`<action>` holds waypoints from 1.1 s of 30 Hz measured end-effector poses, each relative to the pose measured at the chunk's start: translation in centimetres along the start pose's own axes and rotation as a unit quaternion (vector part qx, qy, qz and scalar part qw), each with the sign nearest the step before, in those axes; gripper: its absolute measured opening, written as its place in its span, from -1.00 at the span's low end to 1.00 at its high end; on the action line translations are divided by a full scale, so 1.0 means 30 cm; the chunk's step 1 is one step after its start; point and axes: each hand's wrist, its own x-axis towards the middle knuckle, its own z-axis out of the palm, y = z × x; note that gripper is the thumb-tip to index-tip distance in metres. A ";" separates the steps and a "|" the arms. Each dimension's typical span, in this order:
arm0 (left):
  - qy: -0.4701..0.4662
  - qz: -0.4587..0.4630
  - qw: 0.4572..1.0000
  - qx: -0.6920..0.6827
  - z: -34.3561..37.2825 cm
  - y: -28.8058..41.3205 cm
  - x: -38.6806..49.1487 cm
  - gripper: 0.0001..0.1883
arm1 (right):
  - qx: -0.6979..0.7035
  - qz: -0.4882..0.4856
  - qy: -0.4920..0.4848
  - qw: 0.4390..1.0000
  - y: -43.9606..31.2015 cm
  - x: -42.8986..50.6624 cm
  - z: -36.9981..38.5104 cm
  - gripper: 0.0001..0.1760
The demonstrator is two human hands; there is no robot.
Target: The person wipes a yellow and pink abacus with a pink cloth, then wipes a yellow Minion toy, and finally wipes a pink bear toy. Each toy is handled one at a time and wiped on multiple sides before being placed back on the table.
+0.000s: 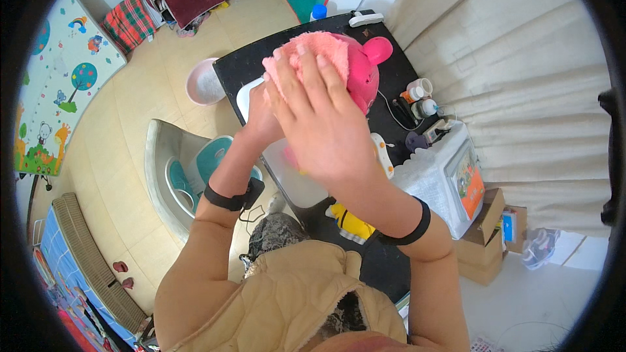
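My right hand [325,117] lies flat with its fingers spread over a pink terry cloth [313,44], pressing it against a bright pink rounded plastic object [364,80]. That object has a round, ear-like knob on its far right side. My left hand [264,112] is at the cloth's left edge, close against my right hand. Its fingers are hidden behind the cloth and my right hand, so its grip does not show. Below my hands, a translucent plastic container [305,193] rests on the black table [244,63], partly covered by my right hand.
Bottles [424,107], a cable and a power strip [367,19] are on the table's far and right sides. A cloth-covered box [430,181] stands at right, and a yellow item [354,225] near my right forearm. Left are a grey tub [161,166] and pink basin [203,83].
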 end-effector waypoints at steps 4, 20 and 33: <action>0.180 0.023 0.976 0.121 0.249 -0.342 -0.021 -0.28 | -0.064 -0.065 0.023 0.996 -0.034 -0.026 -0.014 -0.49; 0.074 0.073 0.909 -0.404 0.070 -0.027 0.035 0.36 | 0.191 0.067 0.219 0.954 0.173 0.003 -0.117 -0.60; 0.077 0.102 0.915 -0.382 0.075 -0.016 0.042 0.38 | 0.230 0.112 0.195 0.947 0.058 -0.161 -0.032 -0.44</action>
